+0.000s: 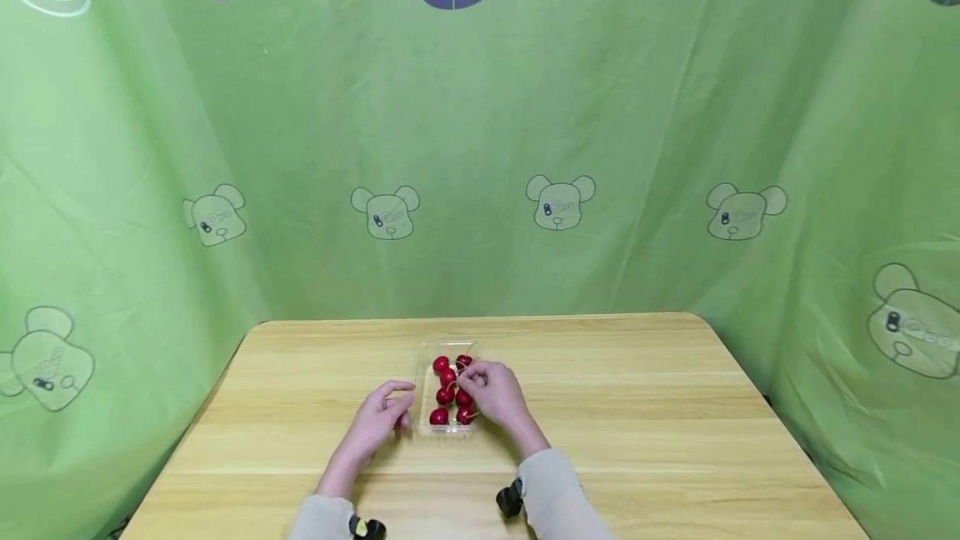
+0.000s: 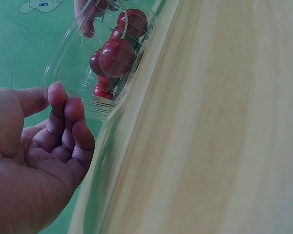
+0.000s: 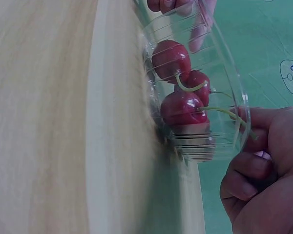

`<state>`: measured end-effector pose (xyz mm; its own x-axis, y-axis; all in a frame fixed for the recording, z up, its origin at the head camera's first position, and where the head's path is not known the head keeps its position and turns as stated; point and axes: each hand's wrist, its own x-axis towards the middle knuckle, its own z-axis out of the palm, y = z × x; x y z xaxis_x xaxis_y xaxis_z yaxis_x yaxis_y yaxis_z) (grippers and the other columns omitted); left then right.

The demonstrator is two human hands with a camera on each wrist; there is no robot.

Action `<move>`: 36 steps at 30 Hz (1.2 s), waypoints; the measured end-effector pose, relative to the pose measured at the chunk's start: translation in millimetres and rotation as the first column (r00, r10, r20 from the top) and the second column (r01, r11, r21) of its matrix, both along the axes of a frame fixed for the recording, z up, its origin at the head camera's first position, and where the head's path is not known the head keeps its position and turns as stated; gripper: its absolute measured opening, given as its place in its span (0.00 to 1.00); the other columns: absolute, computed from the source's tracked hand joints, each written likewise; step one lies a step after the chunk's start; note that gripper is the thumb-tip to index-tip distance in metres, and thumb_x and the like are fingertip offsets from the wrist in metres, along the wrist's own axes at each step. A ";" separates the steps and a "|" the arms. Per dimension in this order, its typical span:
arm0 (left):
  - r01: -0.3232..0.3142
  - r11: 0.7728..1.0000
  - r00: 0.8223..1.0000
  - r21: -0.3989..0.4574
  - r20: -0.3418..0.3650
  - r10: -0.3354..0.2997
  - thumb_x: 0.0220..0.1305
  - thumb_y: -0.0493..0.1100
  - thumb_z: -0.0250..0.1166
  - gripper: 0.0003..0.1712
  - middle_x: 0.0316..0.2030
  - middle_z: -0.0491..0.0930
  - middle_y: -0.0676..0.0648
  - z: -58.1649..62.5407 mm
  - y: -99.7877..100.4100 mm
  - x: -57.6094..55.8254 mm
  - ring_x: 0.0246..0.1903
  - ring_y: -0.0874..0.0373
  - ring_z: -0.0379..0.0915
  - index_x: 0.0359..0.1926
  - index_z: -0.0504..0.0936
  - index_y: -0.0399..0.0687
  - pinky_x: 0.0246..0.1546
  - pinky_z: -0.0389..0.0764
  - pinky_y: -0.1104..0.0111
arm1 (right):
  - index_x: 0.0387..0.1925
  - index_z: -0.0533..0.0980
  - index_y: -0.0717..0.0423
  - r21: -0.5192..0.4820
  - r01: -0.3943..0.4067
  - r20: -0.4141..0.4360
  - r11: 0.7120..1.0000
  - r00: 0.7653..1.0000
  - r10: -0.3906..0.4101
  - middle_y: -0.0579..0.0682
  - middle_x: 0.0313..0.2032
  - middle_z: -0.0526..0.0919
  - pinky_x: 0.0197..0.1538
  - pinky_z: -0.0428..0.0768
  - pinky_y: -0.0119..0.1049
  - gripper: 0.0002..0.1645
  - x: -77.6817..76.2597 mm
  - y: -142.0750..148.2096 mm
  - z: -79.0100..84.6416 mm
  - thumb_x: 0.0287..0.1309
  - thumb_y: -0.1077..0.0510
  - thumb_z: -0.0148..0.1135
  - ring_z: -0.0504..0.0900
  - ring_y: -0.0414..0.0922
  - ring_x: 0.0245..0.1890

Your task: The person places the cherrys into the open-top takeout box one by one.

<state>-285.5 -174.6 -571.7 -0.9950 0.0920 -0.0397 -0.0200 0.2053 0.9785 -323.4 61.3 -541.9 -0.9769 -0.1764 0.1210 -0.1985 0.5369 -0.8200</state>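
A clear plastic container (image 1: 422,357) holds several red cherries (image 1: 439,416) with green stems. At its left rim, my left hand (image 1: 381,413) has its thumb and a fingertip on either side of the plastic edge, pinching it; the other fingers (image 2: 83,141) curl toward the palm. My right hand (image 1: 492,390) reaches over the right side, thumb and index fingertips together above the cherries, pinching a thin green stem (image 3: 219,109). The cherry under it lies among the others in the container. The right fingertips partly cover the cherries at that side.
The container stands on a light wooden table (image 1: 637,407) with rounded far corners. A green curtain (image 1: 480,265) with printed bear heads hangs behind the table and along both sides. Black wrist devices (image 1: 509,498) sit at the cuffs of the pale sleeves (image 1: 558,494).
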 end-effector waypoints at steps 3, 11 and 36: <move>-0.010 1.000 1.000 0.004 0.002 0.010 0.76 0.44 0.61 0.23 0.25 0.81 0.40 -1.0 0.8 -0.4 0.24 0.58 0.74 0.65 0.76 0.37 0.28 0.76 0.70 | 0.36 0.86 0.51 0.021 0.012 -0.006 1.000 1.000 -0.012 0.43 0.23 0.77 0.30 0.71 0.33 0.05 0.3 -1.0 -0.4 0.66 0.55 0.69 0.70 0.39 0.23; -0.001 1.000 1.000 0.001 0.007 0.001 0.76 0.44 0.61 0.23 0.25 0.81 0.43 -0.5 -0.5 -2.0 0.26 0.58 0.75 0.66 0.75 0.37 0.30 0.78 0.70 | 0.37 0.87 0.49 0.063 0.045 -0.020 0.997 0.999 -0.043 0.41 0.18 0.74 0.23 0.68 0.31 0.05 -2.7 2.4 -4.1 0.65 0.54 0.69 0.67 0.38 0.17; 0.017 1.000 1.000 -0.011 -0.003 -0.017 0.77 0.45 0.60 0.23 0.24 0.81 0.46 -0.8 -1.7 -0.3 0.25 0.59 0.75 0.66 0.75 0.37 0.30 0.78 0.70 | 0.38 0.86 0.53 -0.004 0.031 -0.003 1.000 1.000 -0.031 0.40 0.15 0.69 0.19 0.62 0.27 0.04 -0.8 7.0 -8.1 0.66 0.57 0.68 0.64 0.37 0.15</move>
